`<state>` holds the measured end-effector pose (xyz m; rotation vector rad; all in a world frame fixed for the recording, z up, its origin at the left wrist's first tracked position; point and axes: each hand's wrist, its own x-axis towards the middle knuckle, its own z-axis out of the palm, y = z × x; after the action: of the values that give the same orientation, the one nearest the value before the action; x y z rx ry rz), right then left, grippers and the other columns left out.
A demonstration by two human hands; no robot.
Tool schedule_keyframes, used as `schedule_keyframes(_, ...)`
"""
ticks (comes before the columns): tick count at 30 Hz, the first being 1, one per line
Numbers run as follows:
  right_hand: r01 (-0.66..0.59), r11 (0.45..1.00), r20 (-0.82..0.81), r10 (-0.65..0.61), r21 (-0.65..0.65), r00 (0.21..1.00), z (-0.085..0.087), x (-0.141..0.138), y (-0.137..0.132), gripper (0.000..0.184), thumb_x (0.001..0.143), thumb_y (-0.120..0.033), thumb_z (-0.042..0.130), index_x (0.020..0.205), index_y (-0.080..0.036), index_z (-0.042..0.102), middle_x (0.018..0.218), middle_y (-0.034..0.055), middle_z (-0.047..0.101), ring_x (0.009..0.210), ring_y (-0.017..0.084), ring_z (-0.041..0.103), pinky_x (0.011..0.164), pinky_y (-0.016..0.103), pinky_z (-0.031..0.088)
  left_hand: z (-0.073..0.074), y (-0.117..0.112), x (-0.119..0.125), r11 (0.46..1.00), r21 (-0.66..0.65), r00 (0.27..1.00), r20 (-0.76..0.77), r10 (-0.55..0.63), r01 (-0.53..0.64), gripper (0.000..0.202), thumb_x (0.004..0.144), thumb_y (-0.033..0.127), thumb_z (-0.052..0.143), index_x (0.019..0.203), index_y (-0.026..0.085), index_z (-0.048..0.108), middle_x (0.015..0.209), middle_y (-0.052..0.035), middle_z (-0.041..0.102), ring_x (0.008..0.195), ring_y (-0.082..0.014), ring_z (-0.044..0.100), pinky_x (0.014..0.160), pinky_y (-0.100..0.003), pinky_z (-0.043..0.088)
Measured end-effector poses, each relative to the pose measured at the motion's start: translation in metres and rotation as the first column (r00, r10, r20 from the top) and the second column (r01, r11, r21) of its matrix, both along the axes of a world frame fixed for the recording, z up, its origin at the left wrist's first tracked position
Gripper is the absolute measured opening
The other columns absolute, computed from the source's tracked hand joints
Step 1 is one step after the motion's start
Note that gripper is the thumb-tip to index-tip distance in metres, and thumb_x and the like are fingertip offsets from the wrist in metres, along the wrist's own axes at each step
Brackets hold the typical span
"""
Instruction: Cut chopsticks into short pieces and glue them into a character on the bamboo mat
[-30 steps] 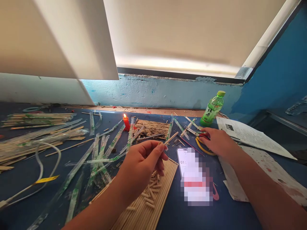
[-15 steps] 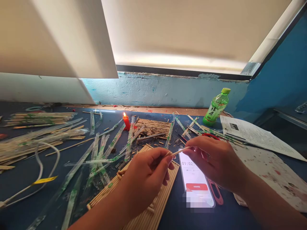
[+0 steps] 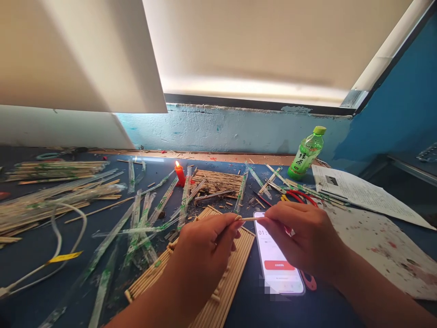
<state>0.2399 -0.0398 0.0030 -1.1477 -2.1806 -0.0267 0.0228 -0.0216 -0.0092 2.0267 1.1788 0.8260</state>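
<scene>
Between my two hands a thin wooden stick (image 3: 249,219) lies nearly level. My left hand (image 3: 208,250) pinches its left end between thumb and forefinger. The right end sits in the closed fingers of my right hand (image 3: 303,237). Below my left hand lies a panel of wooden sticks (image 3: 235,269) set side by side, partly covered by that hand and forearm. A lit phone (image 3: 282,273) rests on the table under my right hand, which hides part of its screen.
A red candle (image 3: 180,174) burns behind my hands, near a second stick panel (image 3: 218,181). Clear wrappers (image 3: 139,228) and bundled sticks (image 3: 58,169) litter the left side. A green bottle (image 3: 306,155), red-handled pliers (image 3: 300,196) and printed paper (image 3: 362,191) are at right. A white cable (image 3: 82,228) loops at left.
My right hand has turned and closed more on the stick, which has gone from slanting to almost level. My left hand has shifted slightly left.
</scene>
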Motion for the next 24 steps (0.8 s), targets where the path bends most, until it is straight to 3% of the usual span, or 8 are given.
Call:
schedule_keyframes(8,0.062,0.979,0.002,-0.064,0.195,0.998,-0.002,-0.009,-0.008,0.022,0.091,-0.016,0.063,0.07,-0.02,0.058,0.064,0.0023,0.065,0.055,0.013,0.055,0.055,0.028,0.039,0.001,-0.004,0.0,0.995,0.064,0.996,0.048,0.074,-0.077,0.027,0.099,0.036,0.053,0.081,0.022,0.07,0.069,0.001,0.07,0.063,-0.0153,0.064,0.066,-0.028,0.047)
schedule_keyframes(12,0.052,0.971,-0.023,-0.048,0.233,0.999,-0.005,-0.015,-0.014,0.021,0.091,-0.017,0.063,0.071,-0.021,0.059,0.065,0.0026,0.066,0.058,0.015,0.059,0.057,0.028,0.042,0.006,0.0,0.0,0.987,-0.077,0.976,0.154,0.152,-0.142,0.026,0.096,0.04,0.057,0.085,0.021,0.073,0.068,-0.0004,0.071,0.063,-0.0167,0.068,0.063,-0.027,0.051)
schedule_keyframes(14,0.032,0.983,-0.06,-0.022,0.182,0.998,-0.005,-0.018,-0.016,0.021,0.093,-0.019,0.061,0.072,-0.022,0.059,0.066,0.0022,0.066,0.058,0.015,0.059,0.057,0.028,0.043,0.011,0.004,-0.001,0.97,-0.178,0.943,0.26,0.207,-0.164,0.024,0.093,0.04,0.062,0.088,0.02,0.073,0.069,-0.0023,0.072,0.065,-0.0185,0.07,0.063,-0.028,0.054)
schedule_keyframes(16,-0.004,0.998,-0.124,0.011,0.057,0.992,-0.003,-0.016,-0.014,0.021,0.095,-0.022,0.059,0.074,-0.021,0.059,0.066,0.001,0.064,0.057,0.013,0.056,0.056,0.027,0.042,0.015,0.008,-0.002,0.949,-0.306,0.896,0.398,0.199,-0.075,0.023,0.091,0.039,0.065,0.087,0.018,0.072,0.072,-0.0041,0.073,0.067,-0.0195,0.071,0.064,-0.029,0.058)
schedule_keyframes(18,-0.058,0.992,-0.177,0.037,-0.115,0.984,0.001,-0.011,-0.009,0.023,0.097,-0.026,0.056,0.076,-0.02,0.058,0.065,-0.0006,0.06,0.055,0.012,0.052,0.054,0.026,0.041,0.016,0.012,-0.001,0.885,-0.448,0.835,0.531,0.148,0.128,0.024,0.091,0.039,0.066,0.084,0.016,0.07,0.073,-0.0047,0.073,0.061,-0.0178,0.07,0.06,-0.029,0.059)
schedule_keyframes(20,-0.116,0.947,-0.196,0.058,-0.3,0.979,0.005,-0.005,-0.003,0.025,0.099,-0.032,0.053,0.078,-0.02,0.059,0.064,-0.0019,0.057,0.055,0.011,0.05,0.054,0.025,0.041,0.014,0.014,0.0,0.768,-0.553,0.777,0.619,0.118,0.324,0.027,0.091,0.04,0.065,0.084,0.015,0.07,0.07,-0.0041,0.071,0.053,-0.0148,0.066,0.053,-0.028,0.059)
schedule_keyframes(22,-0.144,0.886,-0.203,0.058,-0.441,0.977,0.008,0.001,0.001,0.028,0.1,-0.037,0.052,0.08,-0.02,0.061,0.064,-0.0023,0.057,0.057,0.011,0.051,0.054,0.024,0.041,0.011,0.014,0.001,0.664,-0.607,0.744,0.659,0.114,0.436,0.027,0.091,0.039,0.067,0.083,0.013,0.07,0.065,-0.003,0.068,0.047,-0.0126,0.063,0.047,-0.025,0.057)
schedule_keyframes(24,-0.154,0.838,-0.223,0.039,-0.524,0.974,0.009,0.004,0.002,0.029,0.1,-0.04,0.051,0.083,-0.02,0.062,0.064,-0.0022,0.057,0.057,0.012,0.052,0.054,0.024,0.042,0.008,0.014,0.001,0.601,-0.63,0.727,0.677,0.115,0.492,0.027,0.09,0.038,0.069,0.083,0.013,0.071,0.061,-0.0023,0.067,0.045,-0.0115,0.061,0.045,-0.023,0.057)
